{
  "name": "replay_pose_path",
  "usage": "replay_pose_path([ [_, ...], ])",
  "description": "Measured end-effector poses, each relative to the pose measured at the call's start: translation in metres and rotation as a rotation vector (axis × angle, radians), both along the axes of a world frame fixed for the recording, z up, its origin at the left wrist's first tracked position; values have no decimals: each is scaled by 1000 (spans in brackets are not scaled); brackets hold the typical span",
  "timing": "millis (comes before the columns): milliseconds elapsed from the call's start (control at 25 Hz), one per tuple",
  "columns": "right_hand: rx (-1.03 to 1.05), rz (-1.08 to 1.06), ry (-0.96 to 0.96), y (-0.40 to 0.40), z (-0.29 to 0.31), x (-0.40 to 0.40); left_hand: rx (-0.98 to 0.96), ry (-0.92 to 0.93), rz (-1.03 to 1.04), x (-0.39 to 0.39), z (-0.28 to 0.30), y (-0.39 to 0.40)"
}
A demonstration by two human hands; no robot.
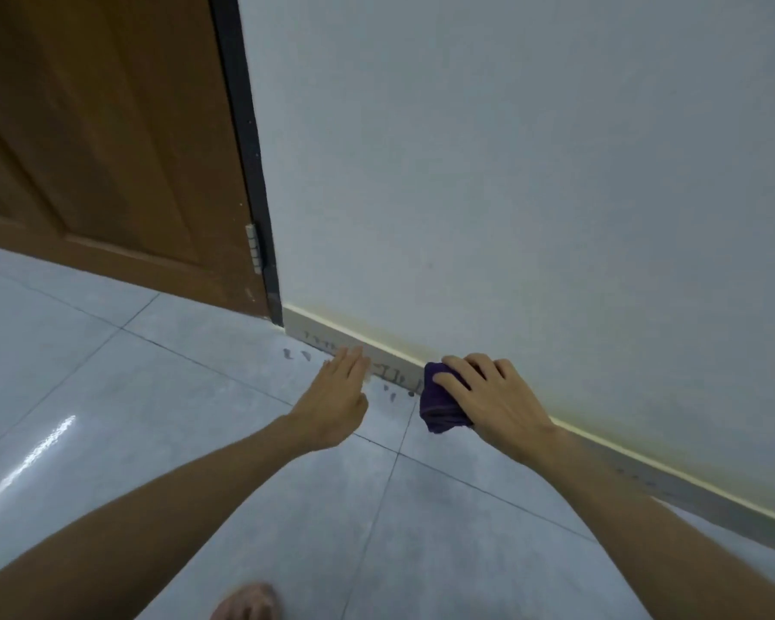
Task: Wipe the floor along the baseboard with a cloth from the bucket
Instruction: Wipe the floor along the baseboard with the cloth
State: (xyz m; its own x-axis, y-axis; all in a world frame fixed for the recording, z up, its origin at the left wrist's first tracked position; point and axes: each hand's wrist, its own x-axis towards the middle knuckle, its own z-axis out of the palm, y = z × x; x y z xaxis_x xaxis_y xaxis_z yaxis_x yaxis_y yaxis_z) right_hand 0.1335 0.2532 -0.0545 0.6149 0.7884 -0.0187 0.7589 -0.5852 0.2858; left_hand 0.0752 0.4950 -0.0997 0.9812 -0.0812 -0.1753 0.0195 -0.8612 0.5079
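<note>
Here my right hand [488, 396] presses the purple cloth [439, 402] against the baseboard [390, 366], fingers clasping it; my left hand [336, 396] hovers flat, empty.

Glossy tiled floor [175, 418], soft purple cloth [439, 402], matt painted wall [511, 172], smooth brown wooden door [108, 127].

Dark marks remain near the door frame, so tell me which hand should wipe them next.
Right. The right hand already presses the purple cloth against the baseboard, beside the dark marks. The left hand is open and empty, holding nothing to wipe with.
</note>
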Motion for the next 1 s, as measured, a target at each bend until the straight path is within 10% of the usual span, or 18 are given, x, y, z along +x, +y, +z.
replay_pose_path([
  [480, 136, 417, -142, 211, -160, 108, 113, 16, 844, -3, -190, 48],
  [720, -137, 704, -318, 285, -205, 121, -9, -14, 896, 1, -204, 58],
  [1000, -231, 547, -221, 274, -214, 125, -72, -35, 864, 5, -202, 61],
])
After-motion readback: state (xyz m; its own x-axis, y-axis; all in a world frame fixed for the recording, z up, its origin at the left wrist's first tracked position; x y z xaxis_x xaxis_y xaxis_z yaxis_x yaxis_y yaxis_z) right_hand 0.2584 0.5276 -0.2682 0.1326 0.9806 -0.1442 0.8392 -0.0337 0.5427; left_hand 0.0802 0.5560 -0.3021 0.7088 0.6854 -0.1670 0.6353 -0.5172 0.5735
